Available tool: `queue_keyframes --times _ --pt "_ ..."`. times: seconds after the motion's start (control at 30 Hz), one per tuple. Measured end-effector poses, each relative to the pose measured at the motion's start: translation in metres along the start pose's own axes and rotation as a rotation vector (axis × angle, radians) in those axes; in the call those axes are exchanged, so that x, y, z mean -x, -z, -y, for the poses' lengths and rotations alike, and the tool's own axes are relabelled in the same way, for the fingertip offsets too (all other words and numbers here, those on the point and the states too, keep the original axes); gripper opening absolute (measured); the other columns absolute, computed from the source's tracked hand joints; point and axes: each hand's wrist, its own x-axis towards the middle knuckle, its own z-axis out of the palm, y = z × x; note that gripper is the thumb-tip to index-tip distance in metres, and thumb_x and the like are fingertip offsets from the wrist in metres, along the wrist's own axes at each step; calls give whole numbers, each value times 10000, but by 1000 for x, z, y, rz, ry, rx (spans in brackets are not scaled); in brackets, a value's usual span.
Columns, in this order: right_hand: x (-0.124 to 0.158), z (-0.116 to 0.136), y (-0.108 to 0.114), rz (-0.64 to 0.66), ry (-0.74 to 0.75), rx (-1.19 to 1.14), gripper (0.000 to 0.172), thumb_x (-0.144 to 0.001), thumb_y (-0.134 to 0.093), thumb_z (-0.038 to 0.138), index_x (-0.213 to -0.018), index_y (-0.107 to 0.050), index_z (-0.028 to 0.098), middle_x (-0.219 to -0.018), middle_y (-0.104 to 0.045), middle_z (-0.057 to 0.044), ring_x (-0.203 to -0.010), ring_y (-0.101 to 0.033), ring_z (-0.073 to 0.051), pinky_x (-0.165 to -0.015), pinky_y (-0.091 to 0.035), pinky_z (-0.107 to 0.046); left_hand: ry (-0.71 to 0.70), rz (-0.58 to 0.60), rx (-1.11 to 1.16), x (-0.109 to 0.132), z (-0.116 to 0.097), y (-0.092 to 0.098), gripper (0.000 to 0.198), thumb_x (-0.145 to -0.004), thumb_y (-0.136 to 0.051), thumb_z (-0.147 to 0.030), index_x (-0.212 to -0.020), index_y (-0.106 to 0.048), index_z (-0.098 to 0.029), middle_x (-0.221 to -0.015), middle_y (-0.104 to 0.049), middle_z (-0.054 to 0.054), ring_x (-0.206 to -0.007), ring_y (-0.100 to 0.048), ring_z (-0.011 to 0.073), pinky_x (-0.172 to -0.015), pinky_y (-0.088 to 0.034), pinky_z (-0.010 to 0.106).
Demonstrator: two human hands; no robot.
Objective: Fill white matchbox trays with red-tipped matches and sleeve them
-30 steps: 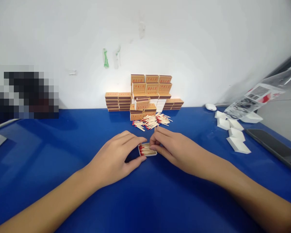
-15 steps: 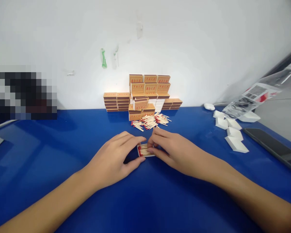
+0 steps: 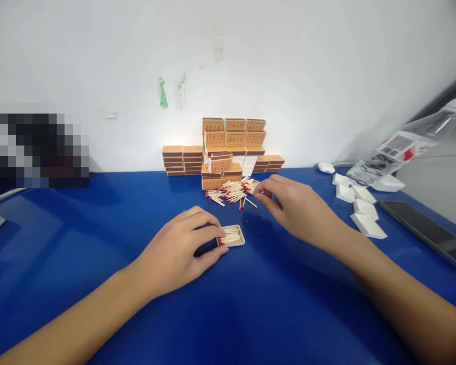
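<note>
A white matchbox tray [image 3: 242, 243] lies on the blue table, filled with red-tipped matches [image 3: 231, 235]. My left hand [image 3: 182, 248] grips its left end, thumb along the near side and fingertips over the match heads. Beyond the tray is a loose heap of matches [image 3: 235, 190]. At the right edge of that heap is my right hand [image 3: 289, 203], its thumb and fingers drawn together in a pinch. Whether a match is between those fingertips is hidden.
Stacked matchboxes [image 3: 235, 138] stand against the wall behind the heap. On the right lie several white blocks [image 3: 366, 209], a white earphone case [image 3: 326, 167], a tilted clear plastic bottle [image 3: 403, 142] and a dark phone [image 3: 421, 233]. A pixelated area covers the far left.
My right hand has left the tray and moved up and right to the heap. My left hand stays at the tray, its fingers now lower over the match heads.
</note>
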Motion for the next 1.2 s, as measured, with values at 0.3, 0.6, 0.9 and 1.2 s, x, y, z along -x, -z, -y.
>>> queue_keyframes --times 0.3,0.6,0.9,1.2 --pt "-3 -18 -12 112 68 -48 304 -1084 -360 184 -1174 -650 195 -1102 -613 -113 -909 -639 -233 -841 -512 -384 18 7 -19 0 0 1 245 -1006 -689 -254 -1247 -692 -209 -1131 -752 81 -1060 -670 249 -949 -577 438" --pt "-6 -22 -26 115 -80 -124 194 -1031 -593 357 -918 -632 204 -941 -655 -51 -771 -593 -185 -708 -443 -324 11 3 -25 0 1 0 244 -1005 -690 -254 -1245 -687 -209 -1132 -752 78 -1048 -672 247 -937 -574 432" --pt "-6 -29 -22 155 23 -144 184 -1067 -485 292 -956 -601 201 -999 -620 -79 -826 -583 -210 -774 -475 -354 13 3 -24 1 0 0 245 -1009 -688 -269 -1248 -691 -214 -1133 -751 80 -1054 -674 245 -942 -578 437" --pt "-12 -27 -22 185 104 -243 199 -1083 -462 225 -1136 -653 225 -1118 -597 -89 -970 -606 -224 -899 -500 -369 3 0 -21 1 0 1 241 -1012 -683 -264 -1246 -687 -207 -1126 -753 77 -1051 -672 246 -942 -571 429"
